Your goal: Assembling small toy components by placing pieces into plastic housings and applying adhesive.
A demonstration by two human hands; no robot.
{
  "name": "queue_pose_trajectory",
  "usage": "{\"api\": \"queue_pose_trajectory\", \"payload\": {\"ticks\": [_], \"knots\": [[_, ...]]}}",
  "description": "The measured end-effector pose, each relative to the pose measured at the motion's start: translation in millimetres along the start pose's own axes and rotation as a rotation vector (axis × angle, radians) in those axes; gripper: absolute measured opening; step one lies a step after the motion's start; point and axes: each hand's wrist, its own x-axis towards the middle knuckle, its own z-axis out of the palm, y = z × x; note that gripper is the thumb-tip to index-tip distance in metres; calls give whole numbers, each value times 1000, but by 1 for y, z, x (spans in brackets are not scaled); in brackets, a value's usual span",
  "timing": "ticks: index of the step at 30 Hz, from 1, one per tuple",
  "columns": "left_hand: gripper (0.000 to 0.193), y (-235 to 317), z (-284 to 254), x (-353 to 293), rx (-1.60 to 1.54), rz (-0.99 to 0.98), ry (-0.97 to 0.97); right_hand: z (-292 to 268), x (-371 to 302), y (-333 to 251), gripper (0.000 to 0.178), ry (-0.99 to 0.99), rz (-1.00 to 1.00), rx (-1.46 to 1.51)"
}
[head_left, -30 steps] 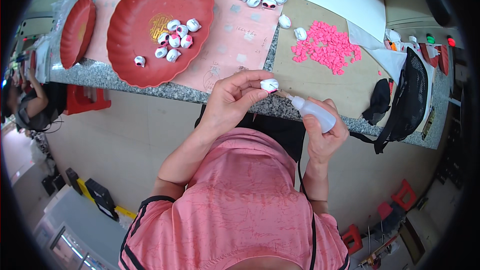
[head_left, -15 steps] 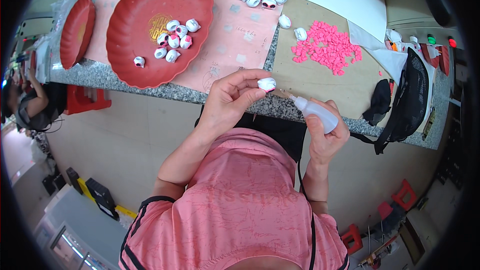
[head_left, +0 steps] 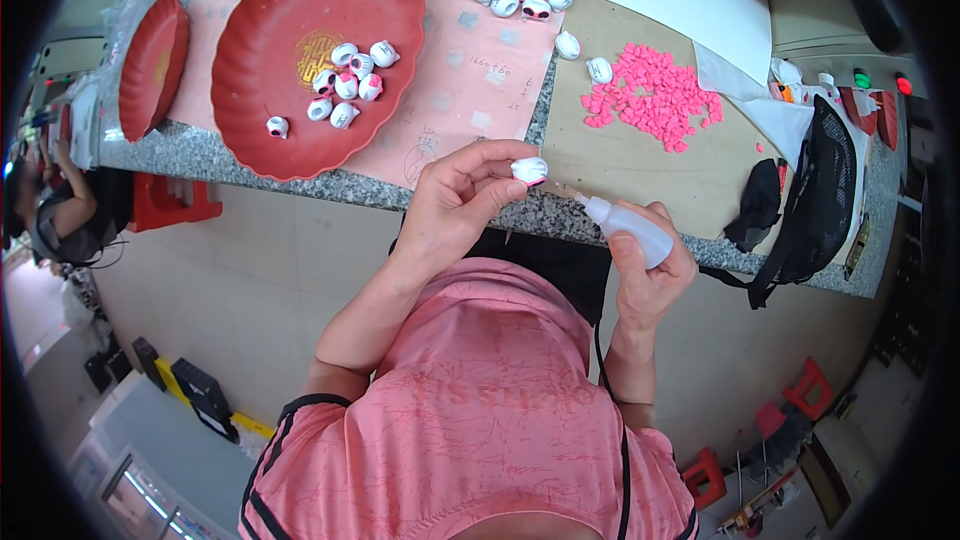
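Observation:
Between the thumb and fingers of my left hand (head_left: 462,195) is a small white rounded piece (head_left: 529,171) with a pink lower edge. My right hand (head_left: 650,265) is wrapped round a translucent squeeze bottle (head_left: 640,233), its thin tip pointing left, a short gap from the white piece. Beyond my hands, a heap of small bright pink pieces (head_left: 650,95) lies on a brown board (head_left: 590,180). A red scalloped tray (head_left: 260,120) at the left holds several white and pink pieces (head_left: 346,86) like the one in my hand.
More white pieces (head_left: 505,3) stand at the far middle of the granite table (head_left: 330,190). A smaller red tray (head_left: 150,70) is at far left, a black mesh bag (head_left: 825,180) at right. A red stool (head_left: 175,200) stands below the table; another person (head_left: 65,190) is at the left edge.
Both hands have shifted very slightly left, with the white piece and the bottle still in them. The pieces on the table and in the tray stay as they were.

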Motion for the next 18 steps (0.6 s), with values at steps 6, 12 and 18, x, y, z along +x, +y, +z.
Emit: {"api": "queue_pose_trajectory", "payload": {"ticks": [6, 12, 18], "knots": [[30, -1, -1, -2, -16, -24, -11, 12, 6, 3, 35, 150, 180, 208], [30, -6, -4, -4, -39, -66, -5, 31, 22, 33, 32, 26, -45, -62], [31, -2, -2, -5, -46, -108, -33, 35, 24, 33, 25, -6, -45, -206]]}}
